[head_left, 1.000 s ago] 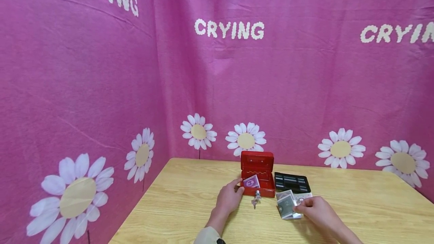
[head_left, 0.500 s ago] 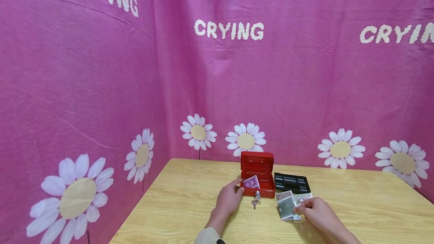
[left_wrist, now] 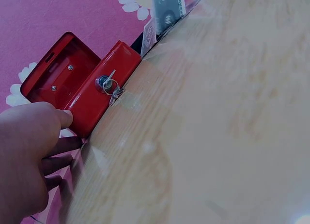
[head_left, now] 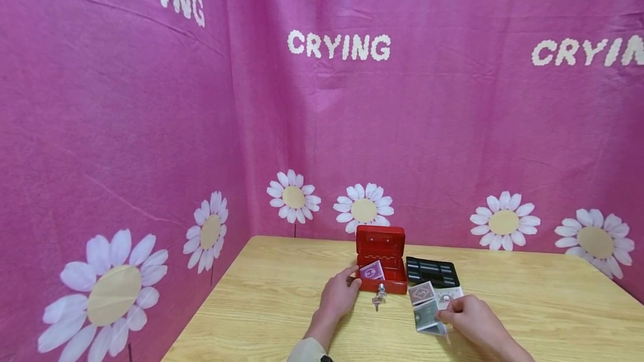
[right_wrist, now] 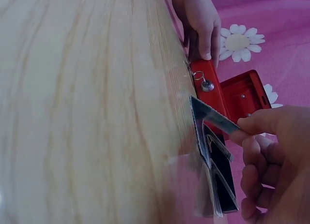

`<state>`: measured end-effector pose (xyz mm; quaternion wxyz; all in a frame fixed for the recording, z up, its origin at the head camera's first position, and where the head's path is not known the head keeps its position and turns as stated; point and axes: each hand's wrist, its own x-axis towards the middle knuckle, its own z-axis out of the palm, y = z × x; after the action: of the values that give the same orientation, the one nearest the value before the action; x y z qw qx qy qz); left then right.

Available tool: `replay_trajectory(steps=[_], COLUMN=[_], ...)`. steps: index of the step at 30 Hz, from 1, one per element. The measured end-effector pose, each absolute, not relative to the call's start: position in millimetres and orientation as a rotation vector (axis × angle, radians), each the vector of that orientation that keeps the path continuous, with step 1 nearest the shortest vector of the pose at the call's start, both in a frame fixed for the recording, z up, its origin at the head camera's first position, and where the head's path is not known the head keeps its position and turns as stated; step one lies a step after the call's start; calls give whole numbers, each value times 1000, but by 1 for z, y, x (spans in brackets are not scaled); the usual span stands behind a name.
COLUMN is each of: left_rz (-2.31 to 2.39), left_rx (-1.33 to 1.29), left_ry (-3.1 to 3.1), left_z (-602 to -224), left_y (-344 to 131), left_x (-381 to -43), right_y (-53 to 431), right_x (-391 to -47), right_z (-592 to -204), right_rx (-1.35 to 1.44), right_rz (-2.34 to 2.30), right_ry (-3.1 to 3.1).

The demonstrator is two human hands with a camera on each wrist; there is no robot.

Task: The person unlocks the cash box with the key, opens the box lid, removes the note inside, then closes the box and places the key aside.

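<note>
Green banknote: right of the red cash box [head_left: 397, 287], on the near side of the black compartment tray [head_left: 430, 268]; this green banknote [head_left: 425, 315] is raised at a tilt, its right edge held. A "2" is readable from the left wrist.
Right hand [head_left: 475, 320]: thumb and forefinger pinch the green banknote; remaining fingers curl loosely beneath, seen from the right wrist.
Other notes by it: a brownish banknote [head_left: 421, 293] just to the far side, a pale banknote [head_left: 449, 296] to the far right, partly behind the fingers. From the right wrist the group shows creased and angled; exact contacts cannot be told.
Cash box: lid up and leaning back at the far side, near wall facing the person.
Left hand [head_left: 339, 295]: holds the box's near left corner, thumb on the near wall, forefinger along the left side.
Inside box: purple banknote [head_left: 372, 272], slanted, toward the left.
Lock [head_left: 381, 288]: middle of the near wall; one key in it, more metal hanging from the ring [left_wrist: 113, 86].
Tray: just right of the box.
Table [head_left: 261, 289]: light wood grain.
Backdrop [head_left: 402, 138]: magenta cloth, far and left, white daisies, word "CRYING".
Sleeve [head_left: 308, 351]: pale, left forearm.
</note>
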<state>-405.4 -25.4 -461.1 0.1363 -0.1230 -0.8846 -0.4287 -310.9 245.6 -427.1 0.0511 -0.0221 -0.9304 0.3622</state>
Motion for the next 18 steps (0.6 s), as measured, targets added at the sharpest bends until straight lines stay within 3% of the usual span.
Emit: replay_trajectory(steps=[18], left_rz=[-1246], left_rx=[-357], left_ry=[-2564], left_z=[-462], left_y=[-25], left_x=[-405], right_y=[252], right_x=[-310], right_z=[-425], right_rx=[-71], right_rz=[955], right_ry=[-2870])
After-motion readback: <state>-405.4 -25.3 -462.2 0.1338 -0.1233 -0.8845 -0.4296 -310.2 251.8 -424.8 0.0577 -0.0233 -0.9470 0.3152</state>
